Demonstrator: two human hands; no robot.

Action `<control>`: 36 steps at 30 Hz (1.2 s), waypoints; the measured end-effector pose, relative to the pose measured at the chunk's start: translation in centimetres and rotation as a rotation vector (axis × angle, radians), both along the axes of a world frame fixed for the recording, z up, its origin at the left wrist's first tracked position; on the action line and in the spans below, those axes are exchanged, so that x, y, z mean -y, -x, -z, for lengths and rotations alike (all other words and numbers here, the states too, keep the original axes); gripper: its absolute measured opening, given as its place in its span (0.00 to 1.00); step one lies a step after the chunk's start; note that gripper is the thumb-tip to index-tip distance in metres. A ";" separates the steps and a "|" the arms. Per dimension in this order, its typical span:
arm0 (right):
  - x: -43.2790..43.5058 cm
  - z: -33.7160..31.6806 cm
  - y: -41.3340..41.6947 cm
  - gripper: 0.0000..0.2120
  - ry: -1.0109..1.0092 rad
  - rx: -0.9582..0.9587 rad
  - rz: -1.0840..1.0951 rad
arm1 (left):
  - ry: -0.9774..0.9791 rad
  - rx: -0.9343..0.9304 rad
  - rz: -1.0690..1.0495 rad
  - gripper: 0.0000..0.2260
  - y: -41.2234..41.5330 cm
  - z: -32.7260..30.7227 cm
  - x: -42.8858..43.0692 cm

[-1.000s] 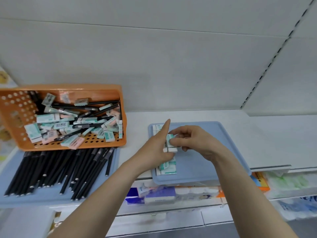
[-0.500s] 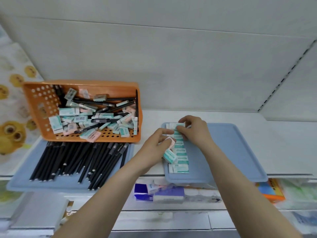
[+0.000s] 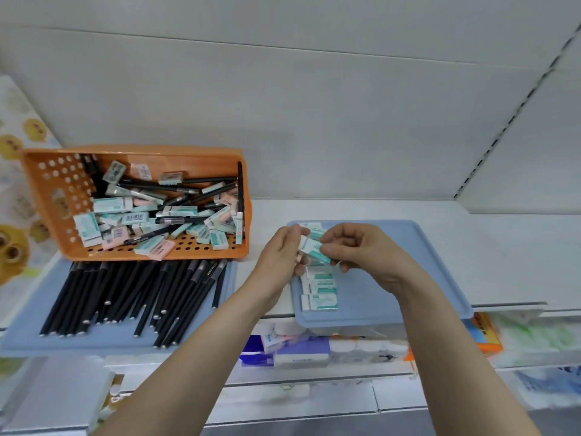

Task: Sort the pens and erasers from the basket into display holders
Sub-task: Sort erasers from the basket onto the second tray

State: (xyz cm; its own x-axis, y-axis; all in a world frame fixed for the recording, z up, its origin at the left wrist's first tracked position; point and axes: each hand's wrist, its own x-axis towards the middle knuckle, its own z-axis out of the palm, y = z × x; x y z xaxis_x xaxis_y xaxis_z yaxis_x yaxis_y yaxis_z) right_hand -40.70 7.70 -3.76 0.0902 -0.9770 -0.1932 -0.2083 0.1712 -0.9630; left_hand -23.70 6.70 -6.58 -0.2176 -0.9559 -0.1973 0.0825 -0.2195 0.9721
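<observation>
An orange basket (image 3: 50, 184) at the left holds mixed black pens and teal or pink erasers. In front of it a blue tray (image 3: 28, 328) carries several black pens (image 3: 125, 294). A second blue tray (image 3: 408, 272) at the centre has a column of erasers (image 3: 319, 302) along its left side. Above that column my left hand (image 3: 279, 256) and my right hand (image 3: 358, 247) meet on one teal-and-white eraser (image 3: 314, 248). My right fingers pinch its right end. My left hand grips it from the left, and I cannot tell if that hand holds more erasers.
The trays sit on a white shelf (image 3: 503, 247) with a white back wall. Packaged goods (image 3: 298, 350) fill the lower shelf below the front edge. A patterned sheet with yellow figures (image 3: 12, 234) hangs at the far left.
Both hands have lifted from the eraser column and come together on one eraser above the tray. The camera view shifted slightly.
</observation>
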 end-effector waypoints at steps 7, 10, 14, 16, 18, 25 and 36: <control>1.6 2.4 1.3 0.09 0.102 -0.247 0.120 | -0.092 -0.055 0.047 0.18 -1.6 0.8 -0.3; 2.6 3.4 0.0 0.07 0.182 -0.487 0.102 | -0.057 -0.098 0.085 0.19 -2.0 1.0 -0.8; 3.4 4.2 -1.2 0.08 0.319 -0.656 0.034 | -0.032 -0.063 0.104 0.18 -2.4 1.4 -0.5; 3.5 4.4 -1.4 0.05 0.368 -0.674 0.037 | -0.020 -0.031 0.107 0.17 -2.6 1.7 -0.4; 3.4 4.1 -1.5 0.04 0.418 -0.683 0.075 | -0.003 -0.010 0.107 0.15 -2.6 1.7 -0.5; 0.7 2.4 -1.1 0.04 0.210 -0.129 -0.006 | 0.182 0.230 0.142 0.11 -1.5 1.2 -0.7; -0.1 2.0 4.2 0.12 -0.030 0.124 0.282 | 0.119 0.177 0.235 0.32 1.3 1.3 0.5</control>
